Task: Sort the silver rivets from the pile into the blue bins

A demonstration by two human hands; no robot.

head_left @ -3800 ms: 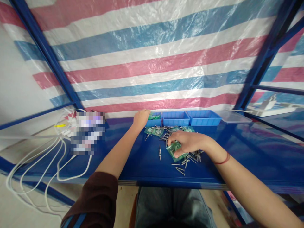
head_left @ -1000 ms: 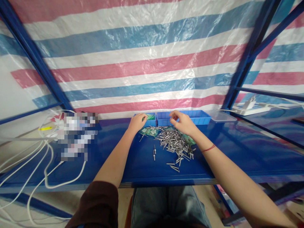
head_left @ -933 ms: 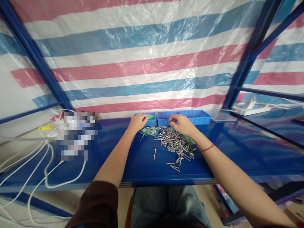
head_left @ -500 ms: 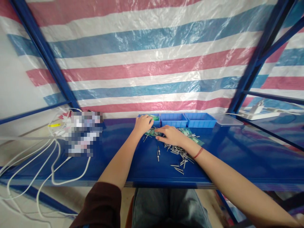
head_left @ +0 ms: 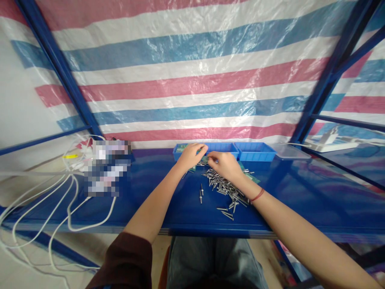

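Note:
My left hand [head_left: 192,155] is over the front of the left blue bin [head_left: 177,153], fingers bent and drawn together. Whatever its fingertips hold is hidden. Just to its right, my right hand [head_left: 226,163] has thumb and forefinger pinched, with a bit of green showing near the tips; I cannot make out what is held. Below the right hand spreads a pile of silvery metal pins [head_left: 224,185] that look like blind rivets. Two similar pins [head_left: 201,193] lie apart to its left. Green circuit boards [head_left: 252,178] are partly covered by the pile and hand.
A middle blue bin [head_left: 221,147] and a right blue bin [head_left: 255,152] stand in the same row. Further right are a clear plastic lid [head_left: 291,151] and a white power strip [head_left: 333,143]. White cables [head_left: 70,204] loop over the blue table [head_left: 141,168] at left.
My left hand has moved right from the left bin, toward my right hand. My right hand has lifted slightly back and right, its fingers now pinched, uncovering more of the pile.

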